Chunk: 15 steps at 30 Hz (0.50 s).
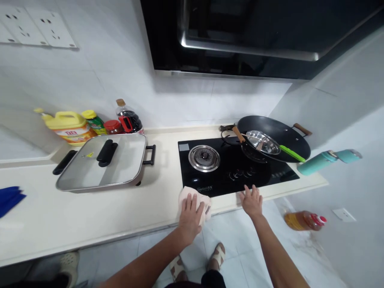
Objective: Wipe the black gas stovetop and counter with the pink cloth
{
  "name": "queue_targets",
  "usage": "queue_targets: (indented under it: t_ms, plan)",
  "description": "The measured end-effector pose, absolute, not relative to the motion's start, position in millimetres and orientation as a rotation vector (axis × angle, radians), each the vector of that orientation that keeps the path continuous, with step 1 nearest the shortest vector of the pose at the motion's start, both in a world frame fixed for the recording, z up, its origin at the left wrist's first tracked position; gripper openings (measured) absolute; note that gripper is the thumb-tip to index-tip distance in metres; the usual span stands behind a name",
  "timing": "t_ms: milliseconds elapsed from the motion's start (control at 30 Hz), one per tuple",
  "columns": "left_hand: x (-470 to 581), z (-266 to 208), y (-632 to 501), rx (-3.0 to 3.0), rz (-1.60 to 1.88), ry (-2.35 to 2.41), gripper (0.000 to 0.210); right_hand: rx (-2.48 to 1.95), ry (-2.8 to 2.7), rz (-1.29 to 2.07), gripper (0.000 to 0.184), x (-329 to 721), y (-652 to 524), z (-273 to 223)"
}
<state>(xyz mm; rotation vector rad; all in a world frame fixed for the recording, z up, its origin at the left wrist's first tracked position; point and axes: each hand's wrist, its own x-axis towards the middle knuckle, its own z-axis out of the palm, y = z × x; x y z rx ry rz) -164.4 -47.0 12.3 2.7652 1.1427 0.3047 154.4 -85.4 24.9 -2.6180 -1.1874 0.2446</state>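
My left hand (190, 218) presses a pale pink cloth (186, 193) against the counter at the front left corner of the black gas cooktop (222, 180). Its fingers lie over the cloth, and part of the cloth hangs at the counter's front edge. My right hand (252, 201) has its fingers apart, with the fingertips at the cooktop's front edge and nothing held. Behind the hands are the bare left burner (204, 158) and the control knobs (240, 173). A black wok (288, 138) stands over the right burner, with a metal bowl (264, 142) and a green-handled utensil (292, 153) in it.
A lidded electric pan (126, 164) stands on the counter to the left, with a yellow jug (70, 128) and several bottles behind it. A teal bottle (318, 163) is at the right. An oil bottle (303, 221) stands on the floor. A range hood (240, 60) hangs above.
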Motion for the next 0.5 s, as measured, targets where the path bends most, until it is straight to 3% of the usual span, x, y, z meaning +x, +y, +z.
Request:
queue_targets:
  t_ms: [233,500]
  plan:
    - [-107.8,16.1,-50.9,2.766,0.304,0.937,0.054,-2.906,-1.228,0.413,0.085,174.1,-86.9,-5.7]
    - [-38.2,23.2,-56.8,2.923,0.297,0.704,0.054,-2.949,-1.216,0.479,0.088,189.9,-88.0,-10.2]
